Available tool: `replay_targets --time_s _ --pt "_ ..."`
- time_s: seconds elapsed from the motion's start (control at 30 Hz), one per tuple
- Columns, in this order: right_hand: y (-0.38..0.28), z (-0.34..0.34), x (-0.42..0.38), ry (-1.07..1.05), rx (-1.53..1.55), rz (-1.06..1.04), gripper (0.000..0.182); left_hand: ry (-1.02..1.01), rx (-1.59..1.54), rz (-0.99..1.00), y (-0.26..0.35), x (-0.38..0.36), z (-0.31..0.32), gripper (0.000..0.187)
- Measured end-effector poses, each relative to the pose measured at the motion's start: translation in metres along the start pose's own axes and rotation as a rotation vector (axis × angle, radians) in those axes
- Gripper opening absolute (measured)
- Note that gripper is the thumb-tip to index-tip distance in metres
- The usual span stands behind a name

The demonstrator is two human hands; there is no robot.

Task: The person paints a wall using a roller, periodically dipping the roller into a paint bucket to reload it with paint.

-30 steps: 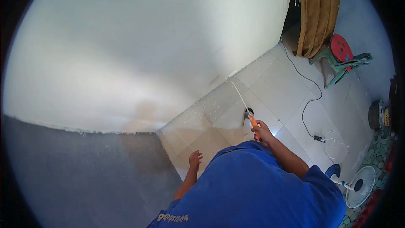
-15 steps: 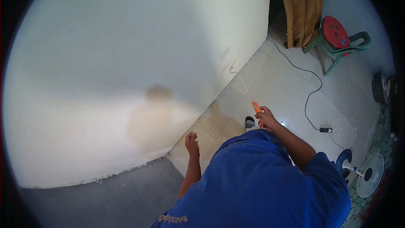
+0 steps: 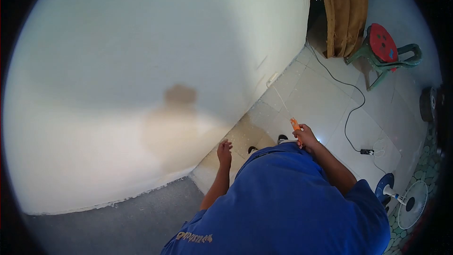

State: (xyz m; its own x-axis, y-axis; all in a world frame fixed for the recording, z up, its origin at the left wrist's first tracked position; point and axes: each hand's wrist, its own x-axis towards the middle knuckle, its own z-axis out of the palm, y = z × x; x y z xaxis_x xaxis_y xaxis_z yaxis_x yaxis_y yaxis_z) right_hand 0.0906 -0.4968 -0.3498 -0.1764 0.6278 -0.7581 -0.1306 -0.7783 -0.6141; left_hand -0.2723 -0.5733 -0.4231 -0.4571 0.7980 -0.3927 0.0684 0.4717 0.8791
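My right hand is closed around the orange handle of a paint roller, close to my body. Its thin wire frame runs up and left to a small white roller head at the foot of the white wall; whether it touches the wall is hard to tell. My left hand hangs free near the wall's lower edge, fingers loosely bent and apart, holding nothing. Shadows fall across the wall, one of them shaped like a head and shoulders.
Pale floor tiles with white specks lie along the wall. A black cable snakes across them to a socket block. On the right stand a fan and a green chair with a red seat. Brown sheeting hangs behind.
The roller head has shifted slightly right and down in the view. My left hand has moved right and a little up. A second shoe now shows; the whole view has shifted slightly.
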Motion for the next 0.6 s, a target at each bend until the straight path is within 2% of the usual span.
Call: replay_targets --time_s 0.27,0.4,0.47,0.5,0.6 --pt "-0.001 0.006 0.012 -0.058 -0.034 0.019 0.045 -0.093 0.101 -0.203 -0.086 -0.051 -0.035 0.029" --pt "-0.001 0.010 0.017 -0.073 -0.049 0.018 0.046 -0.152 0.120 -0.212 -0.125 -0.065 -0.058 0.033" --pt "-0.001 0.014 0.017 -0.064 -0.081 0.011 0.046 -0.208 0.144 -0.401 -0.134 -0.067 -0.063 0.038" --pt "-0.001 0.015 0.017 -0.065 -0.082 0.020 0.046 -0.206 0.145 -0.410 -0.137 -0.067 -0.064 0.038" --pt "-0.002 0.018 0.015 -0.075 -0.083 0.044 0.046 -0.384 0.315 -0.189 -0.140 -0.064 -0.061 0.042"
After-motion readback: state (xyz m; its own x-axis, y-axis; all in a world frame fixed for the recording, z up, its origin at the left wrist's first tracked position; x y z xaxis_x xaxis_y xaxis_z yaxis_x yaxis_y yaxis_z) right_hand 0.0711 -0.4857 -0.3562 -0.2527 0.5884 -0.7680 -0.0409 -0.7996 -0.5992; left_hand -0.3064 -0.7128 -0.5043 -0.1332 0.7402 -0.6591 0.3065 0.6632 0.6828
